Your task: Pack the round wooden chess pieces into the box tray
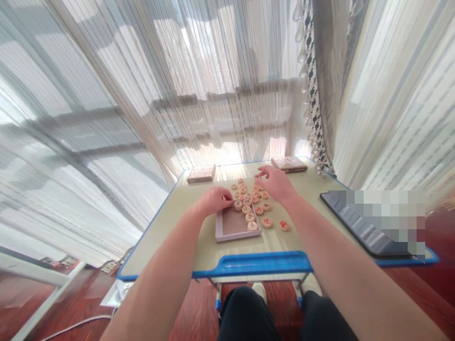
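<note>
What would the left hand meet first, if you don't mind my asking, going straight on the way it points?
The left hand would probably meet the black-lettered game piece just ahead; they may already touch.

Home room, sheer curtains (227, 61), reddish wood floor (280, 303)

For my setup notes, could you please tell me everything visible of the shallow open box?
The shallow box is rectangular, with pale lilac edges and a brownish floor; it looks like cardboard. It lies flat on the table, open side up. Round pieces with black characters sit toward its far and right sides. The left hand is at its far-left corner; contact is unclear.
</note>
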Available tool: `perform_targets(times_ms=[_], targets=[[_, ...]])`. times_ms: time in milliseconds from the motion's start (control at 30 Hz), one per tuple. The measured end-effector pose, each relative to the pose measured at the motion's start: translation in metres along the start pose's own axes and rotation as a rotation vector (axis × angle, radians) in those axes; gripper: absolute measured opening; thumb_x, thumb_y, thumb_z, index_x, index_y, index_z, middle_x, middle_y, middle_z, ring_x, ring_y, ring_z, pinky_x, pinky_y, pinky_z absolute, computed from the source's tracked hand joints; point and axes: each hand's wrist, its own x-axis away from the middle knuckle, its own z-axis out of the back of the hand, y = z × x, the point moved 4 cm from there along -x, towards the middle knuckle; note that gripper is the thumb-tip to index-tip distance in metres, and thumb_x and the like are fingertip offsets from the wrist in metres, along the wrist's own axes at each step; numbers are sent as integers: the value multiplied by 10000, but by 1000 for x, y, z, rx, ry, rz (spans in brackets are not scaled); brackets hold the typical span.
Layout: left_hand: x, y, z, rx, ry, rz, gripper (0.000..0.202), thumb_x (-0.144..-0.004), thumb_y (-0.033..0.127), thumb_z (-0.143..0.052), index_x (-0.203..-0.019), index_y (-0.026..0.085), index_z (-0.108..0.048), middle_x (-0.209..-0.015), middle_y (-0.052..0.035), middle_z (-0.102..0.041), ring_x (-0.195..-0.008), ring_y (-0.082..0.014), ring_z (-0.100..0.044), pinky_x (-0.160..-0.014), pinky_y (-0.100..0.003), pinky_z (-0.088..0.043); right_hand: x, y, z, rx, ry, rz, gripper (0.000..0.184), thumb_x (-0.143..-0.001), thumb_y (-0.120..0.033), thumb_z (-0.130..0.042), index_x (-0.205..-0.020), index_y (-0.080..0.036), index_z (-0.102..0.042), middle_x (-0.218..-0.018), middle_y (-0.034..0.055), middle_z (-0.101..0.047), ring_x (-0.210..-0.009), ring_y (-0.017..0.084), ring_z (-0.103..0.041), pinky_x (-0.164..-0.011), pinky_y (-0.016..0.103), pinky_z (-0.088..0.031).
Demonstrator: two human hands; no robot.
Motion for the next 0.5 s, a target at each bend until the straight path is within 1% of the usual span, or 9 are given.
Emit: perform_targets(times_ms=[33,67,133,167,233,300,367,500], targets=[[0,0,0,8,1,3,236,-689,373,-592,-770,182,-705,-703,1,-651,-635,-119,-542,-579,-211,-394,6,-16,-1,-58,-64,117,366,-761,-310,-581,-1098,-171,-621,-981,52,-689,-855,168,-609,-776,280,-458],[1,0,0,16,4,3,237,-687,371,-591,-765,179,-704,-688,4,-645,-626,-115,-536,-573,-211,-389,14,-30,-4,-91,-154,219,345,-744,-320,-607,-1060,-187,-641,-975,40,-690,-833,156,-610,-757,265,-461],[2,1,1,33,2,4,234,-676,363,-592,-745,168,-701,-656,11,-628,-609,-110,-523,-560,-209,-381,29,-51,-12,-92,-295,323,274,-729,-309,-618,-975,-208,-682,-945,23,-693,-820,150,-609,-730,250,-460],[3,1,1,47,-3,6,234,-665,359,-597,-742,164,-700,-648,13,-623,-607,-110,-521,-554,-208,-379,37,-59,-16,-87,-357,381,254,-735,-303,-609,-962,-221,-690,-932,11,-695,-823,149,-608,-728,245,-457],[4,3,2,93,-16,8,242,-639,343,-611,-774,164,-702,-676,14,-632,-628,-115,-529,-554,-206,-387,48,-69,-23,-57,-437,470,210,-738,-278,-596,-911,-232,-706,-896,1,-696,-851,157,-599,-748,246,-450],[5,5,5,136,-4,5,253,-631,287,-592,-825,167,-702,-739,11,-653,-665,-120,-543,-578,-204,-408,54,-71,-28,-7,-466,538,175,-732,-243,-589,-852,-229,-714,-867,3,-692,-880,170,-581,-779,258,-440],[5,7,9,148,26,12,270,-633,215,-542,-844,163,-702,-778,4,-664,-692,-123,-553,-613,-206,-427,56,-71,-32,58,-464,586,155,-722,-216,-585,-808,-222,-713,-838,12,-682,-897,185,-562,-793,273,-431],[6,9,11,114,39,39,285,-638,165,-487,-819,152,-707,-742,-3,-664,-682,-129,-561,-659,-221,-443,56,-68,-37,143,-499,623,151,-718,-190,-576,-786,-225,-705,-828,15,-670,-886,198,-543,-770,286,-420]])
